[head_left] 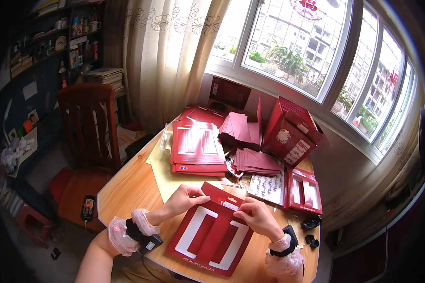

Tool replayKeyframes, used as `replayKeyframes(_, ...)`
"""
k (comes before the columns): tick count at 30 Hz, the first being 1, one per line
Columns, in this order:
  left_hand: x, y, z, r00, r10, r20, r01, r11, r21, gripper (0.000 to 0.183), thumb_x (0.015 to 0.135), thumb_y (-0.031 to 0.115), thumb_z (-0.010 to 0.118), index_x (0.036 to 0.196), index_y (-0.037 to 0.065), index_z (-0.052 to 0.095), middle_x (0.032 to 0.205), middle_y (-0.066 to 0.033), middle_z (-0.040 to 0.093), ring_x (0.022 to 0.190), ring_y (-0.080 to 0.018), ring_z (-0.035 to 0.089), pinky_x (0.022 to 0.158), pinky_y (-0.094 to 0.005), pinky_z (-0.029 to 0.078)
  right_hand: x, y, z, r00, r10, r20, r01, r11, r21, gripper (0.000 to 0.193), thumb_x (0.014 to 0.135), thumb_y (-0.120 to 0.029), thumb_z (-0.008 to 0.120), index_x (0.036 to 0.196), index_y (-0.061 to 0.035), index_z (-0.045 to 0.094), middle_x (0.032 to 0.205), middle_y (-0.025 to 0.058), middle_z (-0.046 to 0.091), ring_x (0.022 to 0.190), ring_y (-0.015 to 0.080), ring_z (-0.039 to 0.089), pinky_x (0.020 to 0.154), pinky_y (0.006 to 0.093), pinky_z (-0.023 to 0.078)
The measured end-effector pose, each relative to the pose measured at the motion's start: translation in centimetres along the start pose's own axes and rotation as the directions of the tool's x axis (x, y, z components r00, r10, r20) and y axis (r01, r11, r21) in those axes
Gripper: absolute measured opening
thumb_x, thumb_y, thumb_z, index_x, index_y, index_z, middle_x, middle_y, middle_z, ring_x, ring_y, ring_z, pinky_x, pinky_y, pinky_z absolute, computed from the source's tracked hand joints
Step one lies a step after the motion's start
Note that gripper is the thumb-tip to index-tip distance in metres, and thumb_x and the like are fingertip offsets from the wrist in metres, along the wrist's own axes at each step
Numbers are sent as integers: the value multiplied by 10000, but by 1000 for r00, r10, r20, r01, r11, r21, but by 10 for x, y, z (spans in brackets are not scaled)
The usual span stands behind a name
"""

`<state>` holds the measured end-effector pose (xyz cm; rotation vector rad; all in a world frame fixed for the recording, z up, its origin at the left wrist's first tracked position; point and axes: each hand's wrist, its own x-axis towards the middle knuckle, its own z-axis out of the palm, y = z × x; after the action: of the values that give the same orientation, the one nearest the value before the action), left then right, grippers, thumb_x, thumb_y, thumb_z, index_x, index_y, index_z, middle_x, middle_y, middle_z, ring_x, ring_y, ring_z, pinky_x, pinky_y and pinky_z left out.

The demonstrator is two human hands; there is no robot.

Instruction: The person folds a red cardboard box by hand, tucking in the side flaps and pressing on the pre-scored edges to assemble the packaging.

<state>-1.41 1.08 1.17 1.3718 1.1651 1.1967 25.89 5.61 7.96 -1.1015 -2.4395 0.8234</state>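
A red cardboard packaging card [207,233] with two white bracket-shaped panels and a hang hole lies tilted at the table's near edge. My left hand [190,195] pinches its upper left edge between thumb and fingers. At the upper right edge, my right hand [259,218] is closed on the same card, beside a small whitish patch under the hang hole. Just beyond is a stack of similar red cards [198,153], glossy with window light. To its right lie dusky red envelopes [257,162] and a sheet with dark script-like print [267,188].
A large red box [288,137] stands at the back by the window, with more envelopes [241,126] beside it. A red windowed package [305,192] and small black objects [310,223] sit at the table's right edge. Left of the wooden table [123,188], a chair [87,127] carries a phone [88,207].
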Motion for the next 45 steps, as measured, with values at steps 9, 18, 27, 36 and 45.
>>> replayKeyframes(9,6,-6,-16,998,-44,-44,37,989,-145,144,948,175,727,913,37,754,856,10,718,787,-47,625,725,-214,504,-2,14,-6,997,-37,-70,35,999,-31,237,876,-229,765,872,6,727,867,106,593,852,277,597,760,368,477)
replayKeyframes(18,12,-12,-29,995,-63,-83,42,971,-233,159,977,189,691,876,66,700,815,41,674,750,-38,604,694,-215,494,-6,32,-16,980,-32,-195,15,996,-86,147,872,-147,750,869,-10,698,903,107,590,903,288,580,802,391,465)
replayKeyframes(27,14,-26,-21,997,-14,-72,-5,966,-259,167,1014,197,632,936,62,690,884,40,682,801,-37,610,731,-219,499,3,6,-1,901,-258,-349,247,966,-77,160,819,-44,749,958,-44,669,944,115,618,941,301,604,855,384,485)
replayKeyframes(36,4,-20,6,972,91,215,-18,948,-318,326,1022,121,581,1337,85,505,1162,-62,644,1023,-105,640,883,-274,549,2,-23,40,873,-457,-173,388,863,-323,500,803,-190,774,1258,-93,589,1185,102,579,1101,299,553,912,414,431)
replayKeyframes(45,-10,-1,22,982,45,181,9,958,-288,558,941,59,705,1402,66,391,1102,-100,698,955,-121,683,827,-256,561,3,-18,38,831,-436,-347,242,843,-481,336,758,-141,733,1084,-89,676,971,61,637,914,242,618,828,386,459)
